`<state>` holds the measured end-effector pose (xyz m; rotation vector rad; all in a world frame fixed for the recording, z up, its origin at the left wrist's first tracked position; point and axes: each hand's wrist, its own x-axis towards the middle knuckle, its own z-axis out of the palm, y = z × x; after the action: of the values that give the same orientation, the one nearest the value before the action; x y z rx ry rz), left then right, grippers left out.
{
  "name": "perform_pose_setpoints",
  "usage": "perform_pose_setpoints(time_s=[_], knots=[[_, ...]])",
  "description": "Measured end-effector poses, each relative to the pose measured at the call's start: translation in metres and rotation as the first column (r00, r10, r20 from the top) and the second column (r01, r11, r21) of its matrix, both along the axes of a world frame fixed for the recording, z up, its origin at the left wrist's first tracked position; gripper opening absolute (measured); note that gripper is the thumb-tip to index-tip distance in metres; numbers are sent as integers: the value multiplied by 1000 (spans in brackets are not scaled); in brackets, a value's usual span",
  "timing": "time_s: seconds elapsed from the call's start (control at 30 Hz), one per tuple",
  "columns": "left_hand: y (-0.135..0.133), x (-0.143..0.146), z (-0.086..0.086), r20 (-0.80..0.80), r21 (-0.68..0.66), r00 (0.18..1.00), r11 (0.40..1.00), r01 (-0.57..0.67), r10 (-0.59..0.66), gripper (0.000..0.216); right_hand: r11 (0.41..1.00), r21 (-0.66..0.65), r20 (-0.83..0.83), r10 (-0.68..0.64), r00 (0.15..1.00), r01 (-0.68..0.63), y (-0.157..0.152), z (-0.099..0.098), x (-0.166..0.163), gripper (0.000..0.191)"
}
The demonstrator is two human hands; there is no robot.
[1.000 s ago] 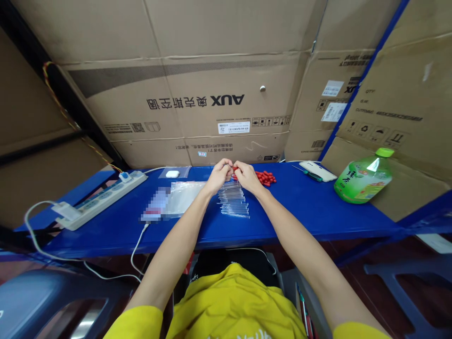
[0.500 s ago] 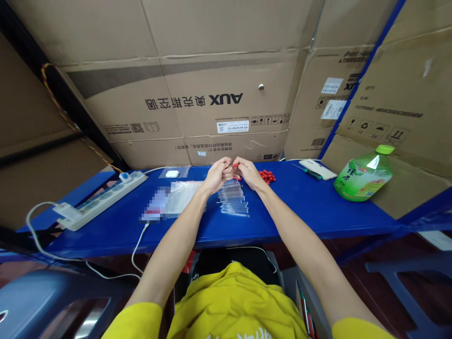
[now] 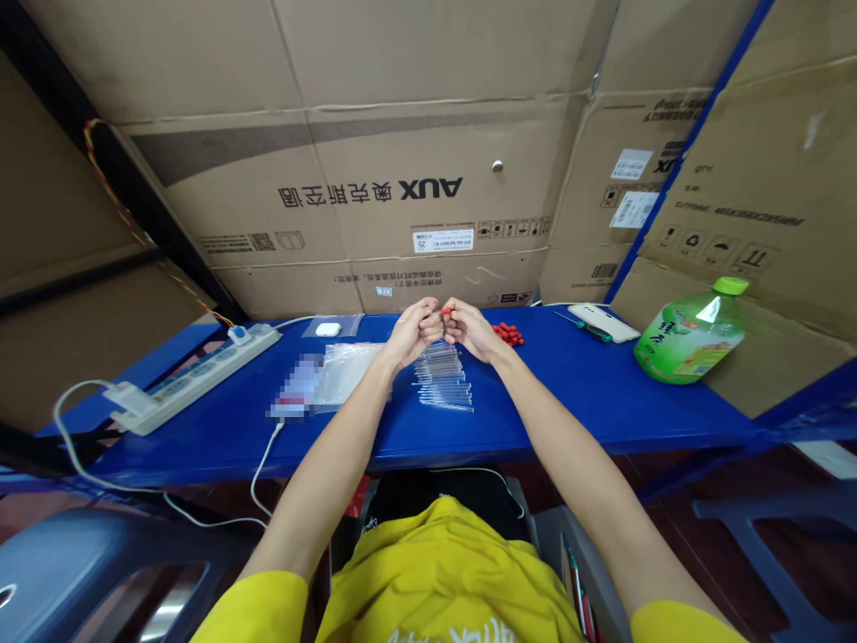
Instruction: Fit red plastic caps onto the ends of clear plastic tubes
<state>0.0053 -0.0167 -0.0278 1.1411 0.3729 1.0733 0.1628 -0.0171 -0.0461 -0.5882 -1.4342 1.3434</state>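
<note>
Red shows in the right hand (image 3: 470,329) — its grip pinches one small red piece (image 3: 446,311) near the far end of the clear tubes (image 3: 443,379). Both forearms (image 3: 335,438) slant inward; the left hand (image 3: 416,330) curls close beside — whether its grip holds anything, I cannot tell. The blue tabletop (image 3: 569,402) carries one screwdriver (image 3: 595,331), one green bottle (image 3: 689,341), plus tubes and loose red pieces (image 3: 510,335) too crowded to count.

Room to pass is left over the bare table (image 3: 576,397) between the red pieces (image 3: 511,335) and the bottle (image 3: 689,344), narrowed at the back by the screwdriver (image 3: 598,332). Forward reach is blocked by the cardboard (image 3: 375,152); leftward, space is taken up by the bags (image 3: 346,377) and power strip (image 3: 207,372).
</note>
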Motion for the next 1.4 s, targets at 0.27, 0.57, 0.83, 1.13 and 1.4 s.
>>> perform_pose_setpoints(time_s=[0.27,0.57,0.83,1.13,1.4], knots=[[11,-7,-6,-193,205,931,941,-270,310,18,803,540,389,-504,771,253,1,-5,4,21],[11,-3,-13,-243,250,923,939,-238,299,13,733,643,467,-603,647,219,-5,-1,4,19],[13,-5,-17,-386,230,902,967,-110,194,53,704,673,465,-642,610,227,-2,-3,3,16],[11,-12,-16,-480,376,856,927,5,190,45,789,609,585,-520,622,87,4,-5,14,25],[7,-14,-10,-540,591,771,804,62,337,45,814,565,550,-491,676,131,6,-9,10,20]])
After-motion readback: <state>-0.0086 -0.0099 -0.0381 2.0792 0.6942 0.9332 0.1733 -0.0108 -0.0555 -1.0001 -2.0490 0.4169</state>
